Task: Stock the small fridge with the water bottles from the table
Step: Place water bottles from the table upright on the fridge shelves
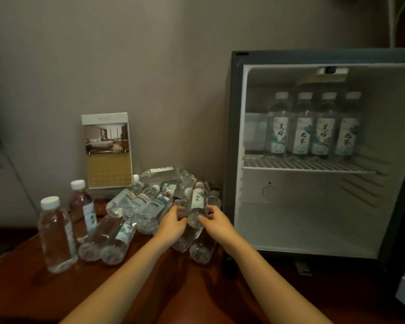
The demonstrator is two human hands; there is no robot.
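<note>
Four bottles (302, 134) stand in a row on the wire shelf (290, 165) inside the fridge (233, 136), and its front is wide open to me. A big pile of bottles (147, 202) lies on the bench (33, 295) just left of the fridge, most of them on their sides. Two more bottles (56, 235) stand up farther from the fridge, past the pile. A calendar card (107, 150) leans on the wall behind the pile.

I am working on one bottle (198, 206) at the side of the pile nearest the fridge. It is tilted, with its cap pointing away from me. My left hand (173, 222) curls round its low end from the side away from the fridge. My right hand (216, 218) pinches it from the fridge side. So both hands are holding this one bottle.

I think it is full, so it will feel a bit heavy for its size. The plastic is thin and smooth. It may bend if I squeeze hard, and it may slip. I would hold it round the middle, on the paper label, where the grip is better. The other bottles lean on each other and could roll when I lift this one out.
</note>
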